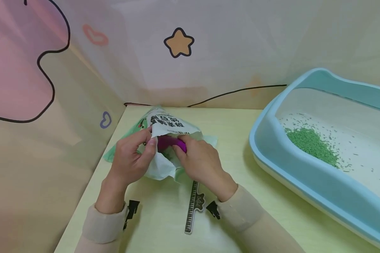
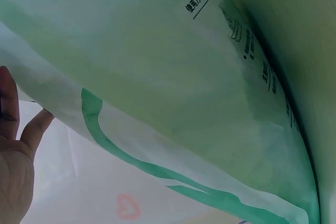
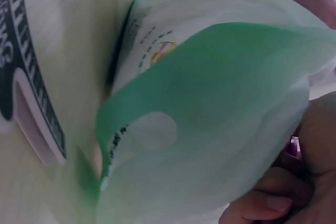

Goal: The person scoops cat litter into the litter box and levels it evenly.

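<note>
A white and green plastic bag [image 1: 174, 123] with black lettering lies on the table, its torn mouth facing me. My left hand [image 1: 130, 158] pinches the left edge of that mouth between thumb and fingers and holds it up. In my right hand [image 1: 202, 160] is the handle of a purple scoop [image 1: 169, 141]; its far part is inside the bag, partly hidden. The left wrist view shows the bag's underside [image 2: 168, 87] stretched beside the left hand [image 2: 16, 177]. In the right wrist view, the bag wall [image 3: 210, 114] hides most of the scoop beside my curled fingers [image 3: 262, 205].
At the right stands a light blue litter box [image 1: 263, 130] with a heap of green pellet litter [image 1: 311, 146] and scattered bits. A flat piano-key-patterned strip [image 1: 192, 209] lies between my forearms. A printed cloth [image 1: 221, 52] hangs behind the table [image 1: 234, 123].
</note>
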Demonstrator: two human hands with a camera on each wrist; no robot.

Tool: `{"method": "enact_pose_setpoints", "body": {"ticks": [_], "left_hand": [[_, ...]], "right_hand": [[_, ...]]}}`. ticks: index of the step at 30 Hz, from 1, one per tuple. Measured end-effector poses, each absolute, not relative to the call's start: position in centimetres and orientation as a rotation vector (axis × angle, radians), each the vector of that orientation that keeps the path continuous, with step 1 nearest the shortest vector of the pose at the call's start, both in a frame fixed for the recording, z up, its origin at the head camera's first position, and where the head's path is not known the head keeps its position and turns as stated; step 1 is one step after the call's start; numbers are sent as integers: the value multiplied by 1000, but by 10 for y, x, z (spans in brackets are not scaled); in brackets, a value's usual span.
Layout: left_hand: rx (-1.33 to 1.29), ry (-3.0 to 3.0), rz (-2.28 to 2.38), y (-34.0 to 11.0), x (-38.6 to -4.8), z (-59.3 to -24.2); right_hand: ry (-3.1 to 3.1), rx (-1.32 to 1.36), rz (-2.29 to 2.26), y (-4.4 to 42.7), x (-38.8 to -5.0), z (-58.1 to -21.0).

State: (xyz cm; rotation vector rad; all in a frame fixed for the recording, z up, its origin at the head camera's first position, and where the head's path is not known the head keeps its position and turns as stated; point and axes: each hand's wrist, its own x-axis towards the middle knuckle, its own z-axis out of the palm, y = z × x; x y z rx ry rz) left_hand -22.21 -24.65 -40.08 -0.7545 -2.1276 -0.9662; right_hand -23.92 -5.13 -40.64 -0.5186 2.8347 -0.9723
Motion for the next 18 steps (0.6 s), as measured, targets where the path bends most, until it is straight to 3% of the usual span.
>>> {"method": "enact_pose_setpoints", "body": {"ticks": [18], "left_hand": [[-876, -2126, -860, -242, -220, -398]], "right_hand": [[2914, -390, -909, -57, -251, -433]]}}
